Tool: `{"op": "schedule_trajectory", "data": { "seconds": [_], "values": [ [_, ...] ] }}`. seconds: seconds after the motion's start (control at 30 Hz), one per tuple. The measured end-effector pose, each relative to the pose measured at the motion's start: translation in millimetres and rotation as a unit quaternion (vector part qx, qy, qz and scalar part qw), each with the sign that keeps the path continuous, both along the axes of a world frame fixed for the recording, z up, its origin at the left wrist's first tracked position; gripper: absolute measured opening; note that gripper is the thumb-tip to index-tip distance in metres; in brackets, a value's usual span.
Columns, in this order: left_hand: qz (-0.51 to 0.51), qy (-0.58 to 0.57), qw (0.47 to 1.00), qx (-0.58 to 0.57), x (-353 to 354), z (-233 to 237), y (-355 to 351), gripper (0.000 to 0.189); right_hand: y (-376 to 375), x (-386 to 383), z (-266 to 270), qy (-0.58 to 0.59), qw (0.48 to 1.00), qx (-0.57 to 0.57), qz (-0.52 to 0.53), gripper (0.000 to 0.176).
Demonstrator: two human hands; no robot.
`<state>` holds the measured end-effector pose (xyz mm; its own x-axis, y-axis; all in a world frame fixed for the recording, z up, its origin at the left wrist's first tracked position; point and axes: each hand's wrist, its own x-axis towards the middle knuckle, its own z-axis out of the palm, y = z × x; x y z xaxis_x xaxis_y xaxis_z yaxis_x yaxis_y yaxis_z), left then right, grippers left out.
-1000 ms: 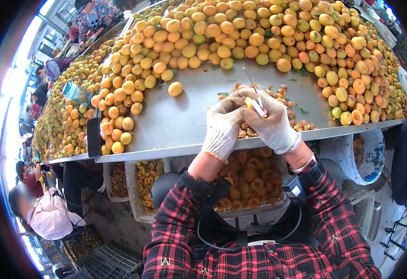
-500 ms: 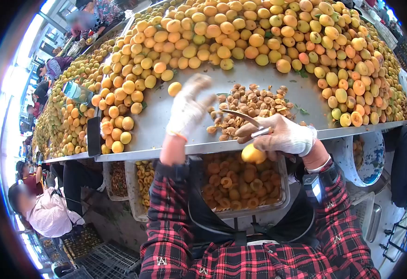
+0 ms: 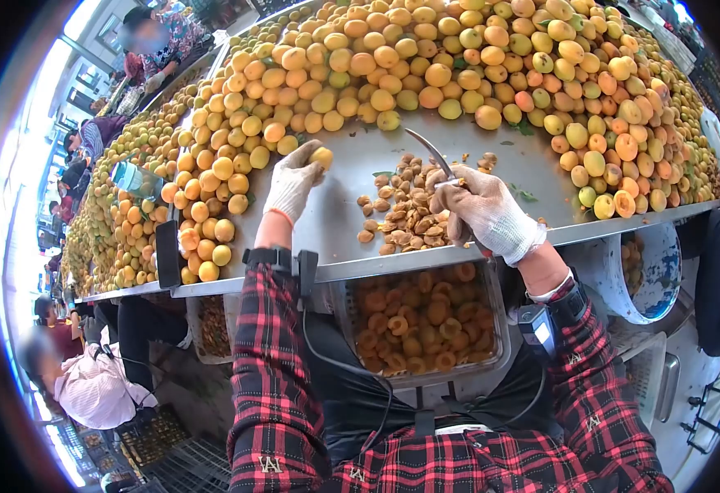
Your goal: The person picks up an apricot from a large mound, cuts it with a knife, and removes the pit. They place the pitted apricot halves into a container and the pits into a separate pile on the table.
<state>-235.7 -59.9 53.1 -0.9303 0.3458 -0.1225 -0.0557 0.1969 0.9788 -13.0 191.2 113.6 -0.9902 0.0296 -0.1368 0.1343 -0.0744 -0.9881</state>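
Between the gloved fingers of my left hand [image 3: 293, 179] is a yellow apricot [image 3: 321, 158], held just above the metal table near the fruit pile. My right hand [image 3: 485, 209], also in a stained white glove, is wrapped round the handle of a curved knife [image 3: 431, 151]. Its blade points up and to the left. Beneath and beside that hand lies a heap of brown apricot pits [image 3: 409, 215] on the metal table [image 3: 327, 234]. Below the table edge, a clear plastic bin [image 3: 504, 349] holds halved apricots.
A large heap of apricots [image 3: 426, 70] curves around the back and both sides. A teal-lidded jar [image 3: 134, 178] lies among fruit at left. A white bucket [image 3: 648, 279] stands at right. Other people [image 3: 97, 382] are at the left.
My left hand has moved left and now holds an apricot. My right hand has risen with the knife, its blade turned more upright. The apricot formerly at the right hand is gone from view.
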Motion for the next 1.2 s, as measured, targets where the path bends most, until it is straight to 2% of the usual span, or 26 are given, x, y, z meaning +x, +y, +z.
{"op": "schedule_trajectory", "data": {
  "seconds": [0.03, 0.1, 0.17, 0.3, 0.43, 0.5, 0.67, 0.8, 0.97, 1.0, 1.03, 1.1, 1.2],
  "values": [
    [-0.002, 0.001, 1.0, 0.0, 14.6, 10.5, 5.3, 0.04, -0.2, 1.6, 0.1, 0.001, 1.0, 0.0, -0.002, 0.023],
    [-0.121, -0.049, 0.968, 0.214, 49.8, 37.9, 17.5, 0.049, -1.4, 4.3, 0.9, 0.01, 0.999, -0.031, 0.012, 0.024],
    [-0.192, -0.065, 0.93, 0.306, 81.2, 54.8, 27.7, 0.059, -3.9, 6.4, 1.6, 0.015, 0.999, -0.038, 0.024, 0.024],
    [-0.22, -0.039, 0.899, 0.376, 127.1, 58.1, 44.8, 0.072, -13.6, 12.8, 3.2, 0.033, 0.996, -0.066, 0.041, 0.02],
    [-0.173, -0.039, 0.904, 0.389, 153.8, 51.4, 57.9, 0.085, -22.7, 16.4, 2.4, 0.043, 0.998, -0.037, 0.04, 0.02],
    [-0.174, -0.038, 0.905, 0.386, 154.5, 52.3, 59.1, 0.087, -21.8, 17.8, 4.8, 0.027, 0.997, -0.04, 0.053, 0.021],
    [-0.173, -0.043, 0.912, 0.369, 152.7, 54.9, 55.2, 0.089, -26.4, 18.9, 11.8, 0.047, 0.996, 0.035, 0.073, 0.019],
    [-0.176, -0.05, 0.911, 0.369, 155.2, 55.7, 54.1, 0.092, -29.8, 16.9, 7.1, 0.038, 0.997, 0.018, 0.057, 0.02],
    [-0.168, -0.074, 0.917, 0.355, 158.1, 58.4, 47.6, 0.092, -29.8, 15.4, 14.2, 0.04, 0.989, 0.116, 0.084, 0.021],
    [-0.167, -0.083, 0.923, 0.337, 158.8, 58.0, 46.2, 0.091, -32.3, 13.4, 6.7, 0.114, 0.978, 0.157, 0.073, 0.021],
    [-0.165, -0.093, 0.929, 0.318, 159.8, 57.5, 45.5, 0.09, -32.0, 12.4, 2.5, 0.113, 0.978, 0.158, 0.072, 0.021],
    [-0.164, -0.096, 0.926, 0.326, 159.8, 56.6, 43.7, 0.089, -31.0, 11.5, 0.5, 0.026, 0.985, 0.131, 0.107, 0.025],
    [-0.184, -0.099, 0.938, 0.276, 150.0, 48.7, 37.2, 0.089, -34.3, 12.2, 3.9, 0.066, 0.986, 0.123, 0.091, 0.025]
  ]
}}
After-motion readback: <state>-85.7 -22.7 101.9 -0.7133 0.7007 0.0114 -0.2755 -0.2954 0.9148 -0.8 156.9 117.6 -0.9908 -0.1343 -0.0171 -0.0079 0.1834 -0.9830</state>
